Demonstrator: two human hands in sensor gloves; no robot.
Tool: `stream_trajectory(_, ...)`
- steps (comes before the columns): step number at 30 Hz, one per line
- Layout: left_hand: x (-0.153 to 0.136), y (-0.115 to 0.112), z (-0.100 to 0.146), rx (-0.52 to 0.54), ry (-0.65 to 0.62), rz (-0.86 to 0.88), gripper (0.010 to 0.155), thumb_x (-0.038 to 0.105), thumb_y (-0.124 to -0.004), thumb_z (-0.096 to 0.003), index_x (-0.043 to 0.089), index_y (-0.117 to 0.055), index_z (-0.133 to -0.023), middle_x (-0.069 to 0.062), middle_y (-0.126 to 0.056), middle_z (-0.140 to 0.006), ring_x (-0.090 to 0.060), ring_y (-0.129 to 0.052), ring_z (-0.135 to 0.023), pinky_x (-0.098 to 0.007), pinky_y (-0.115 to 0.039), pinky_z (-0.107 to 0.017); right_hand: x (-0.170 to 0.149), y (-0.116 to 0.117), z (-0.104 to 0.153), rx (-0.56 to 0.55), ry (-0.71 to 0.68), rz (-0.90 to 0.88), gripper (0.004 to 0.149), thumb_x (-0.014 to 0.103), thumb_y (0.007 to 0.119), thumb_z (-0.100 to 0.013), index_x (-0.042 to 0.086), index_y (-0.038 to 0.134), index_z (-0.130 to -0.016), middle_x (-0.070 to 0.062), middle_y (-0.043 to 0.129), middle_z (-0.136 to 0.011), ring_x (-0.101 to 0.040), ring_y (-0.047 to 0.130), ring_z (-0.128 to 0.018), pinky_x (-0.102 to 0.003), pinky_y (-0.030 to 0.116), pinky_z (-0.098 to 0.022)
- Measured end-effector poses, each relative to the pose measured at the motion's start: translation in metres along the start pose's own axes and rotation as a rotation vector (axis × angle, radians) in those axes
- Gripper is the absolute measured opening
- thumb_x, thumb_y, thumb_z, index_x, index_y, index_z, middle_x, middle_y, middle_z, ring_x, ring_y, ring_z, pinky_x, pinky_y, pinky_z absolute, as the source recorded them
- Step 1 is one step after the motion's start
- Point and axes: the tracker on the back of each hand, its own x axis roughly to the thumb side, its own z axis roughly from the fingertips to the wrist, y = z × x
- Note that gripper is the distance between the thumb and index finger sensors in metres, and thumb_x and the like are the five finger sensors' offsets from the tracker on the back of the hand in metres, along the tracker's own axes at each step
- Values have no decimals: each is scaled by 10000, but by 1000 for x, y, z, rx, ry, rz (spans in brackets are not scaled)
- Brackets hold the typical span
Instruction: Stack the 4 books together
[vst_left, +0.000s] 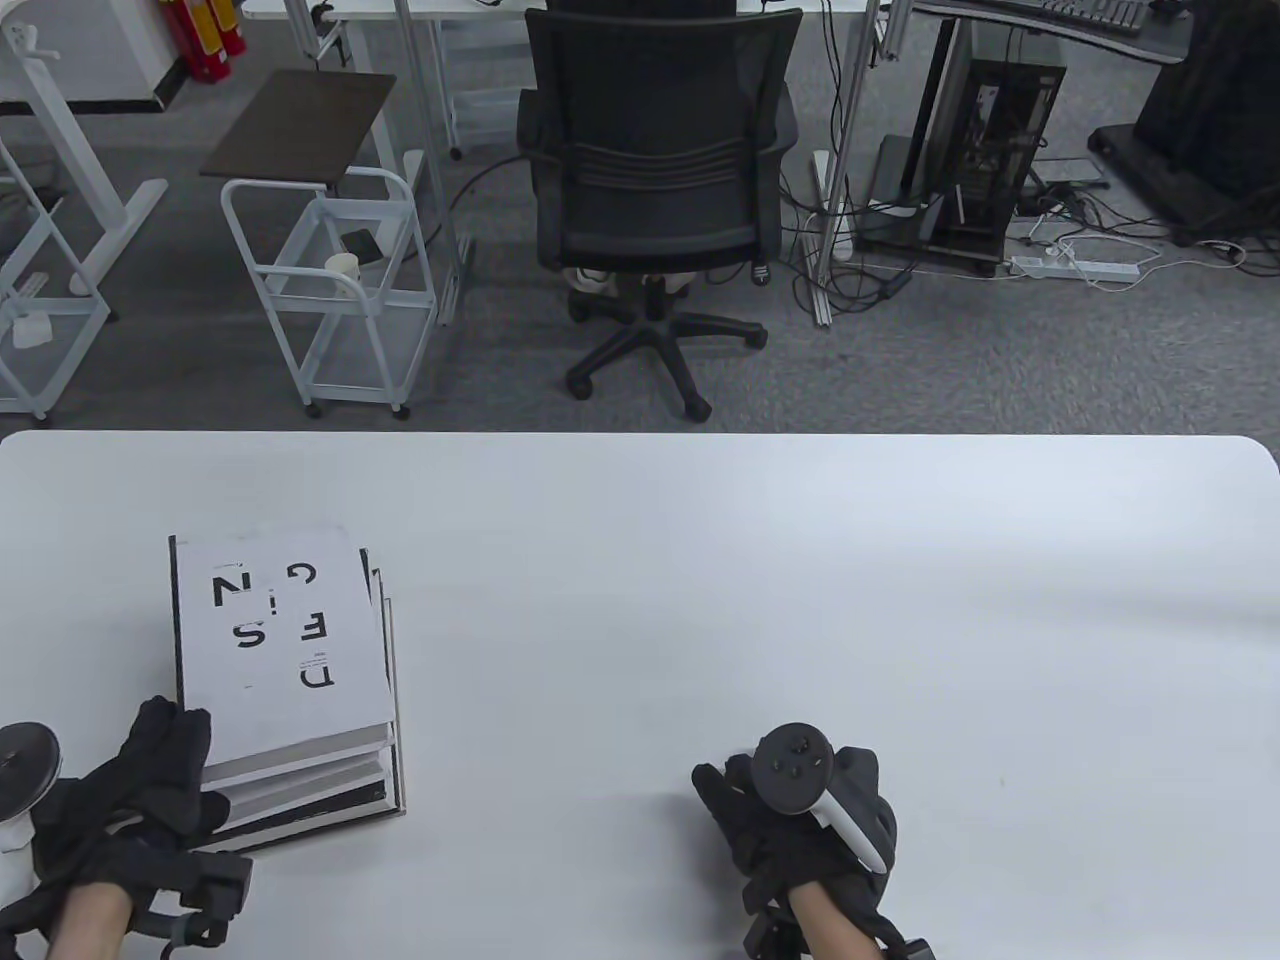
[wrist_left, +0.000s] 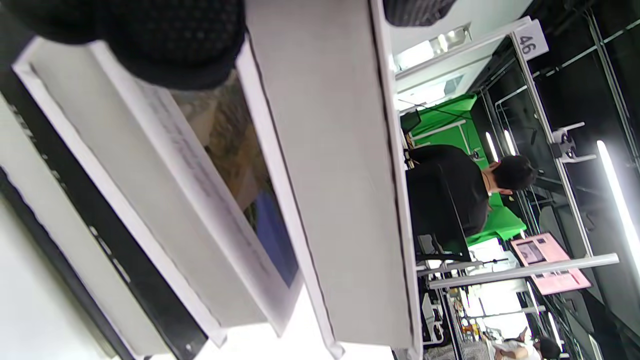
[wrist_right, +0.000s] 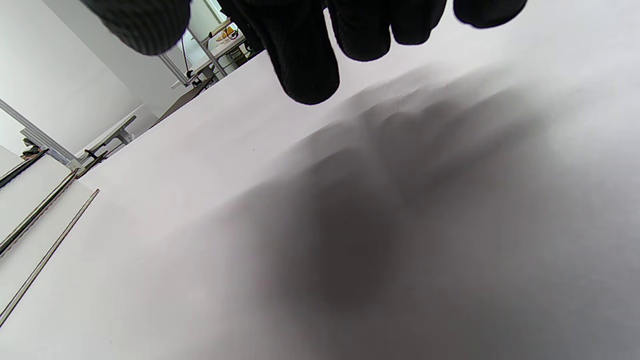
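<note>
Several books lie in one stack (vst_left: 280, 640) at the table's near left. The top one has a white cover with scattered black letters. The lower books stick out a little to the right and front. My left hand (vst_left: 185, 765) holds the stack's near-left corner, fingers on the top cover and thumb against the page edges. In the left wrist view the page edges (wrist_left: 340, 175) fill the frame, with a gloved finger (wrist_left: 175, 45) on them. My right hand (vst_left: 735, 800) is open and empty, low over the bare table at centre right, its fingers (wrist_right: 305, 60) hanging just above the surface.
The white table (vst_left: 800, 600) spreads wide to the right of the stack. Beyond its far edge stand a black office chair (vst_left: 655, 180) and a white wire cart (vst_left: 330, 290) on the grey floor.
</note>
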Motion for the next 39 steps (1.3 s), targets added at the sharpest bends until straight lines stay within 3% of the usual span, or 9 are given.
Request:
stream_trajectory(25,-31,14,4,40,83,46,691,389,-642,-525,37,-416,-1074,-292,-527,-991,-367,-903,-537,-615,-714,-483,4,0,1,6,-24,2,705,594,552,-625,49,685,-1053,-279,508,-1133,-553,471,-1009,-653,539,-725)
stream_trajectory(30,-30,29,8,78,67,78,677,365,-677,-526,34,-449,-1071,-295,-539,-993,-381,-900,-560,-624,-706,-491,5,0,1,3,-28,10,704,593,554,-624,49,686,-1052,-279,511,-1132,-552,479,-1006,-652,542,-723)
stream_trajectory(33,-20,43,9,156,45,-19,669,356,-723,-520,34,-510,-1066,-295,-580,-984,-406,-886,-587,-640,-683,-508,6,-1,2,-14,-36,14,702,593,556,-624,51,687,-1051,-276,509,-1133,-550,475,-1008,-651,542,-724)
stream_trajectory(36,-11,50,5,154,14,11,713,429,-769,-498,78,-539,-1075,-259,-579,-1010,-425,-809,-732,-647,-619,-584,8,-1,3,-24,-41,16,701,592,556,-625,51,687,-1051,-274,509,-1133,-549,476,-1009,-651,542,-724)
stream_trajectory(39,-11,46,-7,59,-62,78,789,517,-776,-478,171,-459,-1112,-186,-487,-1099,-458,-593,-946,-662,-456,-708,8,-1,4,-25,-43,27,701,591,557,-625,50,689,-1050,-275,511,-1133,-549,476,-1009,-651,543,-724)
